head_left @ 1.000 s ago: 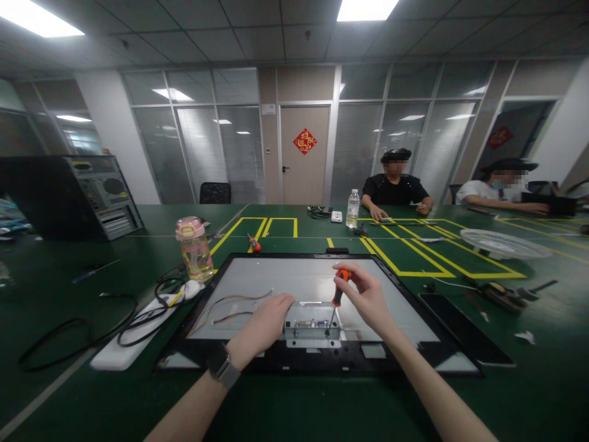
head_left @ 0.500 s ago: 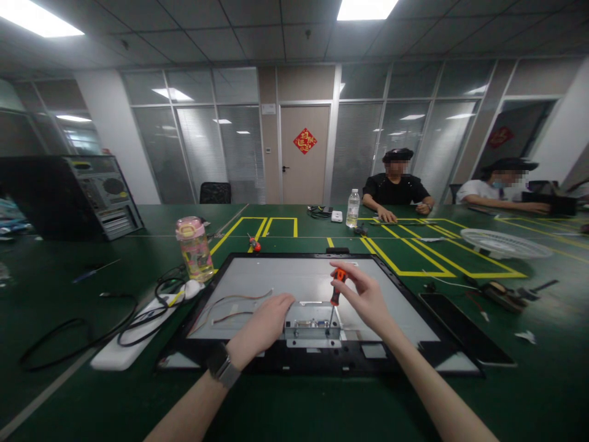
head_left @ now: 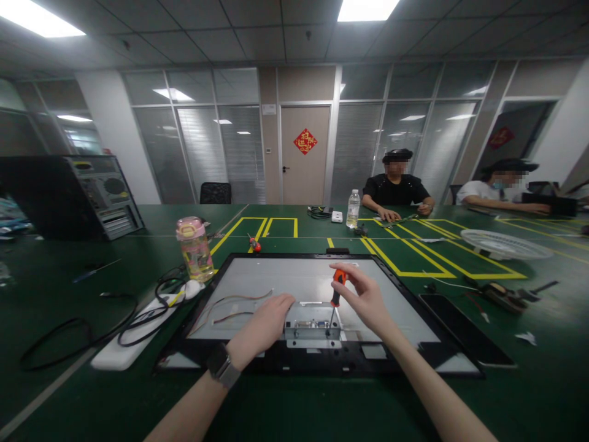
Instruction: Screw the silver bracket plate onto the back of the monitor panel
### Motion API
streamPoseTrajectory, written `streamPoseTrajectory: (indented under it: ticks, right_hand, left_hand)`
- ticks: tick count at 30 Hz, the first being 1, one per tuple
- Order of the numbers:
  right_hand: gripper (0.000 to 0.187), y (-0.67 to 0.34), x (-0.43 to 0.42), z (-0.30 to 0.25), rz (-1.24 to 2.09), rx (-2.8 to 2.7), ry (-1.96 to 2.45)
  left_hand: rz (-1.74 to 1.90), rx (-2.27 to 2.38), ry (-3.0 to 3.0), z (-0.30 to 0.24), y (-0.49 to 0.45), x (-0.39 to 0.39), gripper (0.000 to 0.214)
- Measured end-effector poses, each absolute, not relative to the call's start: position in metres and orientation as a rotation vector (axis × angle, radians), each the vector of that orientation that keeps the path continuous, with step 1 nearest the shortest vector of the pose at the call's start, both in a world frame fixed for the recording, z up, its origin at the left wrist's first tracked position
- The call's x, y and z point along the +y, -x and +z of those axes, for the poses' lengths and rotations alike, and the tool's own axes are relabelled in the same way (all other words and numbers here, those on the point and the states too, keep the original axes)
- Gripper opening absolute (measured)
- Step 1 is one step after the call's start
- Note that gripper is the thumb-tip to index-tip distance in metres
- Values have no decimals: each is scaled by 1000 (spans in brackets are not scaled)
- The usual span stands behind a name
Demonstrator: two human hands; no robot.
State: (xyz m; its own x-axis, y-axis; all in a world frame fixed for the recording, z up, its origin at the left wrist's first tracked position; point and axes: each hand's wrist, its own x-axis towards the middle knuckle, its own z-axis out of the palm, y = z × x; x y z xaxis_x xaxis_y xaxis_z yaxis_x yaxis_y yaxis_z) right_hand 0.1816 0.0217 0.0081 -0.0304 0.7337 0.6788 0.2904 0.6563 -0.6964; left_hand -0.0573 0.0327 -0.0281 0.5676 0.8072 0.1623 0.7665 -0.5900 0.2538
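A display panel with a pale back and black frame lies flat before me. At its near middle sits a metal bracket holding a circuit board with several connectors. My right hand pinches the orange-and-black handle of a screwdriver. The screwdriver stands nearly upright, its tip down at the bracket's right end. My left hand lies at the bracket's left end with its fingers stretched out together; whether the fingertips touch the bracket is hidden. Thin cables lie on the panel left of that hand.
Left of the panel are a drink bottle, a power strip with black cords, and a computer case. A phone-like black slab lies right. Across the green table sit two people, beyond a clear water bottle.
My hands and the screwdriver stay almost in place. Across the table, the person in black has tilted or lifted the thin green board in front of them.
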Motion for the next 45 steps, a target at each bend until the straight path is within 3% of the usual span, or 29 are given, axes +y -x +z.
streamPoseTrajectory:
  ticks: [8,16,24,31,38,45]
  right_hand:
    - [35,-181,19,12,769,-1626,748]
    - [28,-182,26,5,474,-1591,854]
    - [33,-182,19,11,637,-1582,764]
    - [24,-182,21,11,453,-1560,825]
    - [32,-181,18,12,677,-1575,760]
    - [17,-181,23,7,430,-1567,812]
  left_hand:
    - [398,1323,-2653,-31,58,36,51]
    - [403,1340,-2668,-36,58,40,52]
    - [397,1333,-2678,-36,59,39,51]
    - [435,1308,-2688,-39,60,40,50]
    - [396,1332,-2662,-32,58,37,50]
    - [404,1331,-2650,-32,58,36,52]
